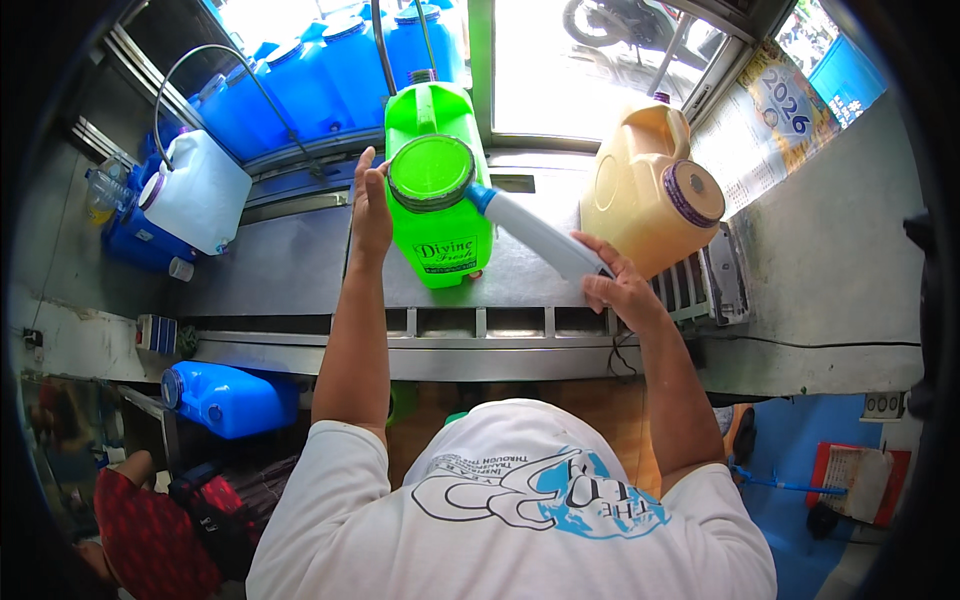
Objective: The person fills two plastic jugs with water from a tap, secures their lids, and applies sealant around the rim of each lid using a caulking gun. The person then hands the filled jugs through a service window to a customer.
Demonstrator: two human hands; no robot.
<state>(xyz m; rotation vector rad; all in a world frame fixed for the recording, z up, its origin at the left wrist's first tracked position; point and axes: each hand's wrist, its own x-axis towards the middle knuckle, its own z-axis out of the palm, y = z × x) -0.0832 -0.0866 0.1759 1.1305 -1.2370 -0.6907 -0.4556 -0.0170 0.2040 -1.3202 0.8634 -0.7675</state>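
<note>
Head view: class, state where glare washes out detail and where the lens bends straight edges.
Head view: daylight overexposes the window behind the green jug; the steel counter's front edge bows with fisheye distortion; the rim vignettes to black; left hand and right hand stay sharp.

Both bare arms outstretched, left hand (371, 205) flat and open-fingered, right hand (618, 283) in closed grip.
</note>
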